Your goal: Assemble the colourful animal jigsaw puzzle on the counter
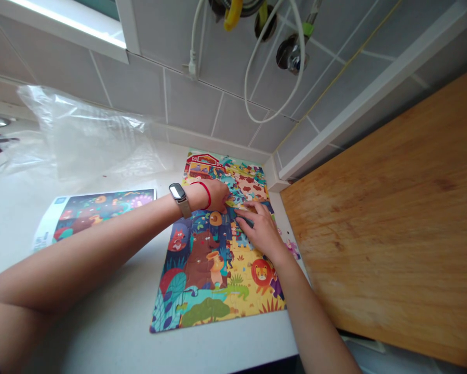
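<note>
Flat on the white tabletop point(112, 311), mid-frame, the brightly coloured, animal-printed jigsaw puzzle point(221, 239), running lengthwise from lower centre up towards the grey tiled wall point(194, 104). In from the left with the bare left hand point(216, 196), fingertips down on the middle: grip hidden, impossible to tell if spread or pinching. In from lower right with the bare right hand point(263, 231), fingers bent around a dark sliver point(248, 222), perhaps pinched, unclear. Both equally near that middle band, just beside each other.
</note>
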### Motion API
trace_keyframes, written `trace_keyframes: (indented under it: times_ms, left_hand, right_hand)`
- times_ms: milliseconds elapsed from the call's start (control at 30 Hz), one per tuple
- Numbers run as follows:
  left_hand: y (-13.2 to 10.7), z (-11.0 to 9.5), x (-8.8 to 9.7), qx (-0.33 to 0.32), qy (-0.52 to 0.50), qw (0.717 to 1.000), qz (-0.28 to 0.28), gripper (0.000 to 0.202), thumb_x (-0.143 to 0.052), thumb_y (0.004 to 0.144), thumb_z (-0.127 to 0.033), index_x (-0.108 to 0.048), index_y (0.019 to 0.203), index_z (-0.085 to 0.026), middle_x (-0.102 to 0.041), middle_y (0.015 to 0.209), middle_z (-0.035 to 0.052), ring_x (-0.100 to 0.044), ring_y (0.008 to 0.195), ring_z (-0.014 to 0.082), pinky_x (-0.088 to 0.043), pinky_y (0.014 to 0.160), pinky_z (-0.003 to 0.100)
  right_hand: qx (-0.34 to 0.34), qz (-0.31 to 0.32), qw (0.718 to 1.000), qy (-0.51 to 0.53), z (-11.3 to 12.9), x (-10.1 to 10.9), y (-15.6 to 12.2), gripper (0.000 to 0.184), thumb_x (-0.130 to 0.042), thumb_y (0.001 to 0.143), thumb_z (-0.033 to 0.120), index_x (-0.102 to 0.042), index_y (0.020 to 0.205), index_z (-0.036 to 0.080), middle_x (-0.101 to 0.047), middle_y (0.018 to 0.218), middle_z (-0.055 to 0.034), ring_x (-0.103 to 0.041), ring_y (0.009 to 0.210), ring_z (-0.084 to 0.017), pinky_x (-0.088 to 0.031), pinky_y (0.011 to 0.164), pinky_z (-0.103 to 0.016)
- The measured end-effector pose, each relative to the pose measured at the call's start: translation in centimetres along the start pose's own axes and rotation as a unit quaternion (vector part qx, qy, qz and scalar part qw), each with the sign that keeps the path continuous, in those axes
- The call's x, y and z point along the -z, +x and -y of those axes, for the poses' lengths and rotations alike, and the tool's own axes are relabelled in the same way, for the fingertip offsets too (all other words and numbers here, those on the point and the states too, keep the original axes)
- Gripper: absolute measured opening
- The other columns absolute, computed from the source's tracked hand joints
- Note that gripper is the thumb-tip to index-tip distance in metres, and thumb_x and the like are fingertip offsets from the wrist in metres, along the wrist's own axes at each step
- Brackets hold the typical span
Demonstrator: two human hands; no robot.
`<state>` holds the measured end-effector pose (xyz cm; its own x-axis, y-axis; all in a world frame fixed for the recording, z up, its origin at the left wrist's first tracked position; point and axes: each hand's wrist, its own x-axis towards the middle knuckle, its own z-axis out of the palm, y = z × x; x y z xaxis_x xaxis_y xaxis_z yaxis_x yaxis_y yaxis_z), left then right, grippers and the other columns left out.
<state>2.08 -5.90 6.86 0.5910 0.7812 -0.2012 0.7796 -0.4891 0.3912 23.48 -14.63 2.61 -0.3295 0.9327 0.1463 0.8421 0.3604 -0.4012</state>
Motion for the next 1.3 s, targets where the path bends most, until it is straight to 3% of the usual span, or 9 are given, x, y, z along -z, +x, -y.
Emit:
trace_keyframes:
  times_ms: [267, 367, 467, 600, 767, 900, 1133, 1200, 1300]
  left_hand:
    - [-0.6, -0.9, 0.8, 0.026, 0.015, 0.999, 0.030, 0.017, -0.079, 0.073, -0.034, -0.075, 0.082, -0.021, -0.075, 0.086, 0.0087, -0.071, 0.081, 0.0284, -0.052, 0.074, 0.034]
    - [-0.8, -1.2, 1.2, 0.022, 0.052, 0.996, 0.075, 0.025, -0.078, 0.078, -0.039, -0.076, 0.096, -0.021, -0.078, 0.100, 0.0093, -0.072, 0.091, 0.0285, -0.052, 0.076, 0.033]
    - [-1.0, -1.4, 1.6, 0.026, 0.074, 0.993, 0.084, 0.030, -0.076, 0.081, -0.041, -0.077, 0.104, -0.021, -0.078, 0.108, 0.0105, -0.072, 0.097, 0.0292, -0.052, 0.077, 0.033]
    - [-1.0, -1.5, 1.5, 0.035, 0.074, 0.993, 0.079, 0.034, -0.077, 0.080, -0.042, -0.078, 0.106, -0.020, -0.078, 0.110, 0.0119, -0.072, 0.099, 0.0305, -0.053, 0.078, 0.034]
    - [-0.7, -1.3, 1.1, 0.031, 0.071, 0.994, 0.077, 0.032, -0.077, 0.079, -0.041, -0.078, 0.104, -0.021, -0.079, 0.107, 0.0113, -0.072, 0.097, 0.0286, -0.053, 0.078, 0.031]
    - [-0.2, -0.1, 1.9, 0.040, 0.068, 0.994, 0.076, 0.032, -0.078, 0.078, -0.038, -0.080, 0.105, -0.022, -0.079, 0.109, 0.0107, -0.073, 0.100, 0.0294, -0.054, 0.084, 0.033]
    - [-0.1, 4.3, 4.5, 0.141, 0.141, 0.979, 0.032, 0.044, -0.075, 0.082, -0.037, -0.074, 0.122, -0.020, -0.074, 0.127, 0.0137, -0.070, 0.117, 0.0315, -0.054, 0.097, 0.035]
    - [0.1, 4.8, 4.3, 0.144, 0.134, 0.980, 0.031, 0.044, -0.076, 0.082, -0.041, -0.074, 0.121, -0.021, -0.075, 0.125, 0.0129, -0.070, 0.115, 0.0316, -0.054, 0.096, 0.035]
    - [0.7, 4.7, 3.1, 0.094, 0.107, 0.990, 0.010, 0.049, -0.076, 0.082, -0.047, -0.073, 0.124, -0.022, -0.075, 0.124, 0.0114, -0.070, 0.114, 0.0309, -0.053, 0.095, 0.034]
  right_hand:
    - [0.013, 0.001, 1.000, 0.002, -0.1, 0.1, 0.1, 0.027, -0.070, 0.098, 0.036, -0.081, 0.121, 0.027, -0.064, 0.137, -0.0117, -0.057, 0.130, -0.029, -0.046, 0.115, -0.048]
    - [0.042, 0.023, 0.999, 0.012, -0.2, 0.5, 0.1, 0.029, -0.069, 0.098, 0.037, -0.080, 0.122, 0.025, -0.065, 0.142, -0.0124, -0.056, 0.135, -0.030, -0.044, 0.118, -0.050]
    - [0.070, 0.061, 0.995, 0.026, -0.4, 0.8, 0.0, 0.040, -0.077, 0.092, 0.043, -0.078, 0.127, 0.024, -0.063, 0.149, -0.0122, -0.050, 0.145, -0.034, -0.039, 0.123, -0.056]
    - [0.067, 0.098, 0.992, 0.035, -0.5, 1.0, -0.1, 0.059, -0.086, 0.082, 0.049, -0.074, 0.133, 0.025, -0.058, 0.156, -0.0127, -0.040, 0.153, -0.039, -0.035, 0.124, -0.063]
    - [0.054, 0.097, 0.993, 0.041, -0.5, 0.9, -0.2, 0.056, -0.085, 0.084, 0.048, -0.074, 0.134, 0.025, -0.056, 0.157, -0.0140, -0.041, 0.153, -0.039, -0.035, 0.124, -0.063]
    - [0.049, 0.088, 0.994, 0.043, -0.5, 0.8, -0.2, 0.054, -0.085, 0.084, 0.046, -0.075, 0.132, 0.025, -0.057, 0.156, -0.0148, -0.045, 0.150, -0.038, -0.037, 0.124, -0.062]
    - [0.042, 0.085, 0.995, 0.034, -0.2, 0.9, -0.4, 0.054, -0.083, 0.086, 0.045, -0.075, 0.133, 0.021, -0.059, 0.153, -0.0155, -0.047, 0.148, -0.036, -0.039, 0.123, -0.057]
    - [0.040, 0.083, 0.995, 0.033, -0.1, 0.9, -0.4, 0.052, -0.081, 0.088, 0.045, -0.075, 0.133, 0.020, -0.059, 0.153, -0.0157, -0.048, 0.148, -0.036, -0.039, 0.124, -0.056]
    - [0.042, 0.077, 0.996, 0.037, -0.2, 0.8, -0.4, 0.047, -0.079, 0.090, 0.043, -0.076, 0.131, 0.021, -0.061, 0.151, -0.0149, -0.049, 0.147, -0.035, -0.039, 0.123, -0.055]
